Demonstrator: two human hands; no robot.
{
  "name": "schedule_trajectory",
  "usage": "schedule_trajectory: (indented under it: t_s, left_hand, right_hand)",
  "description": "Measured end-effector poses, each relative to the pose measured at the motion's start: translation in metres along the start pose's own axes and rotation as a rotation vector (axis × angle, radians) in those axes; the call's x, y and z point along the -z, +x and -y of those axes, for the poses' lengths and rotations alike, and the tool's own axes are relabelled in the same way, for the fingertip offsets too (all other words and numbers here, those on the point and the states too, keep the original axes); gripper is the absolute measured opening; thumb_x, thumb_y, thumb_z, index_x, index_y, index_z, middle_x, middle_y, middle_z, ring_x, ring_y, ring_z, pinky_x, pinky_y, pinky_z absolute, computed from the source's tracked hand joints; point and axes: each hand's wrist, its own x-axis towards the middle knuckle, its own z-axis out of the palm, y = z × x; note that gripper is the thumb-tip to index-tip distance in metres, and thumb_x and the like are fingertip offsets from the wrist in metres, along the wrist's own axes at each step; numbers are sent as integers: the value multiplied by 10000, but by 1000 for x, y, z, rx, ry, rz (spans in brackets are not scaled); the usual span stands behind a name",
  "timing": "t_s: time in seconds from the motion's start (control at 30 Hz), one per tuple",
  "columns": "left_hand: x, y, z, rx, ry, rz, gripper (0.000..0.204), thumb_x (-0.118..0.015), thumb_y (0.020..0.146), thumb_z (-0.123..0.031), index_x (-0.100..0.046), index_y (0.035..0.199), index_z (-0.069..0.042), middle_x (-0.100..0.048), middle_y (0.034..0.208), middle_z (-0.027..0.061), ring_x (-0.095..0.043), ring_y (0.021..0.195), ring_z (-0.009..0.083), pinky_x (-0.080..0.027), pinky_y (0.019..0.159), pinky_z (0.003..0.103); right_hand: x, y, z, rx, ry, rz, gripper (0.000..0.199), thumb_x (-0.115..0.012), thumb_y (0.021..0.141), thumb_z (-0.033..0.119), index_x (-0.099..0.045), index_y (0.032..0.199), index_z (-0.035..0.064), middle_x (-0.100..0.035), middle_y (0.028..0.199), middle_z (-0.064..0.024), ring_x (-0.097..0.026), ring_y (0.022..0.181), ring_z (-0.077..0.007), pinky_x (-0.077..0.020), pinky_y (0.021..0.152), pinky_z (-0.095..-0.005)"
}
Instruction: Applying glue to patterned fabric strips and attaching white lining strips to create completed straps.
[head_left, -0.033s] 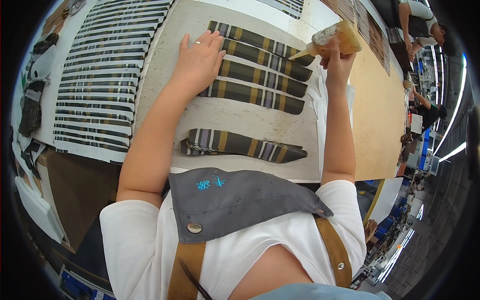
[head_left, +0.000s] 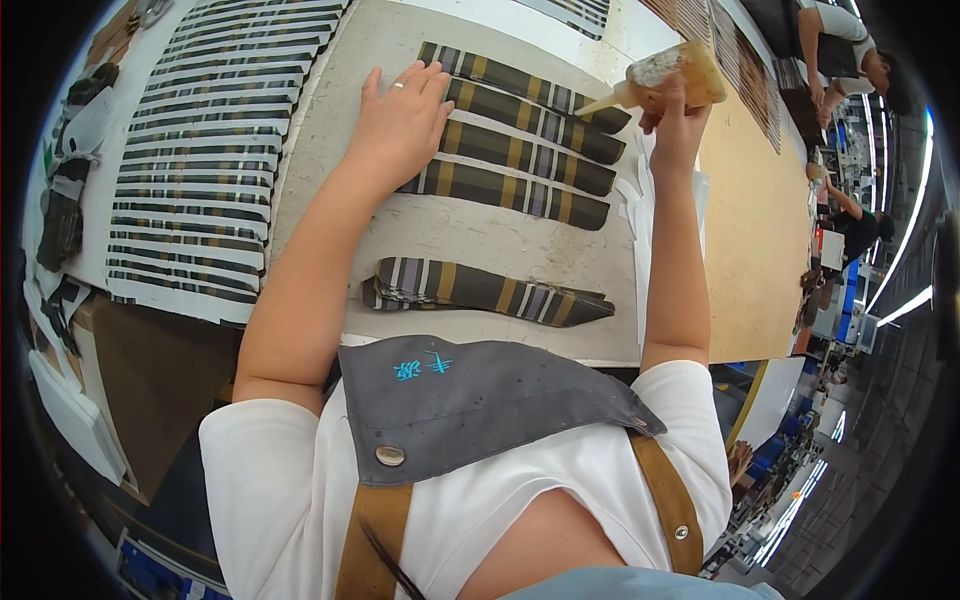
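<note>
My right hand is closed around a squeeze bottle, yellowish with a grey-white crusted patch. The bottle is tipped on its side, and its thin nozzle points left at the right part of the farthest plaid strip. Whether the tip touches the fabric I cannot tell. My left hand, with a ring on one finger, lies flat with fingers apart over the left ends of several plaid strips. These dark green, tan, grey and white strips lie side by side on a pale board.
Nearer to me, a stack of plaid pieces lies on the board. Rows of similar strips cover a white sheet at left. White paper strips lie by my right forearm, beside a wooden board. Other people work at far right.
</note>
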Motion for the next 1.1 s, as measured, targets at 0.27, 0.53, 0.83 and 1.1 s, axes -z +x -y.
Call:
schedule_trajectory:
  t_s: [0.27,0.53,0.83,1.1]
  left_hand:
    - [1,1,-4,-5,23,-7,301,-446,931,-186,-472,1200,-53,-502,1280,96,-409,1249,233,-198,1061,514]
    - [-3,1,-5,9,16,-15,320,-462,925,-198,-471,1207,-46,-506,1265,95,-415,1241,229,-219,1051,517]
    - [-2,1,-4,11,16,-12,332,-467,923,-206,-476,1208,-34,-498,1267,88,-419,1237,224,-240,1042,510]
    - [-2,1,-4,20,11,14,330,-456,930,-216,-476,1207,-37,-487,1276,87,-417,1236,231,-241,1045,498]
  right_hand:
    - [-71,19,5,-173,386,200,523,-598,857,414,-428,1149,15,-611,926,-154,-653,651,-241,-565,554,-310]
    - [-138,12,18,-67,180,282,505,-670,840,178,-340,1187,18,-562,956,-109,-587,664,-124,-496,518,-230]
    - [-154,11,17,125,6,425,549,-672,829,132,-311,1227,17,-545,1027,-112,-599,789,-138,-513,585,-229]
    - [-133,10,15,242,6,482,612,-682,818,125,-274,1264,28,-512,1102,-132,-599,946,-208,-546,743,-325]
